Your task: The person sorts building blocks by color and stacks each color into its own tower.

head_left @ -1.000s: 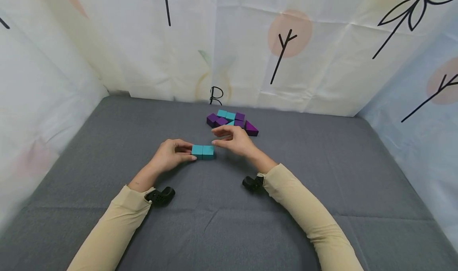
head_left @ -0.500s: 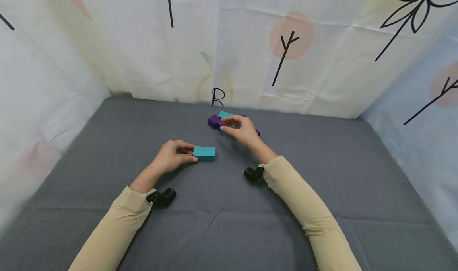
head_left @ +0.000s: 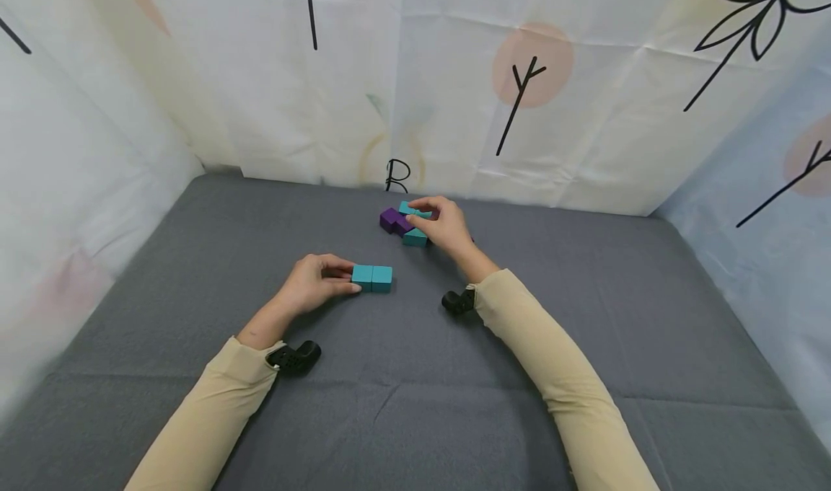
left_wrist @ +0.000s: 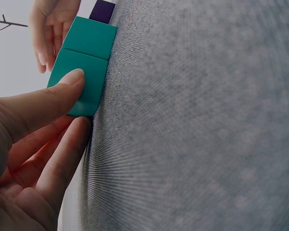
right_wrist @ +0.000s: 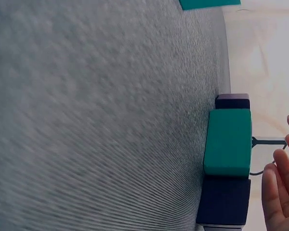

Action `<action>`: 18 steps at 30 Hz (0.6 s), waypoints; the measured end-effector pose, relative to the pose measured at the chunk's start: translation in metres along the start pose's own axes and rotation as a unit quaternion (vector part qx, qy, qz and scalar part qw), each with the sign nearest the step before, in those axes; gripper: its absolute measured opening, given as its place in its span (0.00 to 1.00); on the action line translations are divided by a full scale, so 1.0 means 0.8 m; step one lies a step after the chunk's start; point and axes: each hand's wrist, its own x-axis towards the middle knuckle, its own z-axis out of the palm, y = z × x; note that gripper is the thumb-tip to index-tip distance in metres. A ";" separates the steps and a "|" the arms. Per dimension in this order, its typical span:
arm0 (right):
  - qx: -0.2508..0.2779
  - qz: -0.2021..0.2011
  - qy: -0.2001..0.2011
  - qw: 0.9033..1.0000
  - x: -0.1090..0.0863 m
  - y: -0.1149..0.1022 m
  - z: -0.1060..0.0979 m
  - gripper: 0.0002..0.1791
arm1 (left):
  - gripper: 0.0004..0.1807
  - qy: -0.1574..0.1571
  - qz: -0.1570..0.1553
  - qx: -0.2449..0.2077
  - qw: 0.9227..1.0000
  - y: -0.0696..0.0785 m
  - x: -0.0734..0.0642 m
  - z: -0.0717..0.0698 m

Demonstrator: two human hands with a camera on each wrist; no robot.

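Observation:
Two teal cubes sit side by side on the grey cloth in the head view. My left hand [head_left: 308,282] pinches the left cube [head_left: 361,275]; the thumb lies along its near face, as the left wrist view also shows. Against it stands the right cube [head_left: 381,277]. Farther back, my right hand [head_left: 448,226] hovers over a cluster of blocks, thumb and fingers apart with nothing between them. In that cluster are a teal wedge [head_left: 415,239], purple blocks [head_left: 389,220] and teal blocks [head_left: 406,207] behind. The hand hides the cluster's right part.
The grey cloth surface [head_left: 389,419] ends at a white printed curtain [head_left: 441,116] behind, with more curtain at both sides. Each wrist wears a black camera, the left one [head_left: 295,358] and the right one [head_left: 458,301], close above the cloth.
My right hand has moved away from beside the two teal cubes, back and slightly right, over the block cluster. The left hand keeps its pinch and place.

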 end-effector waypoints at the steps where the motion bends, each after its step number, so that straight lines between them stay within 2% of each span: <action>1: -0.006 0.004 -0.001 1.000 0.002 -0.001 0.000 0.17 | 0.20 0.001 0.001 0.000 1.000 0.000 0.000 0.000; 9: -0.038 0.018 -0.019 0.999 0.015 -0.001 -0.002 0.20 | 0.20 0.004 0.000 0.002 1.000 -0.001 0.001 -0.001; 18: -0.056 0.034 -0.019 0.998 0.028 0.003 0.001 0.24 | 0.20 0.006 0.001 -0.001 1.000 0.001 -0.001 -0.001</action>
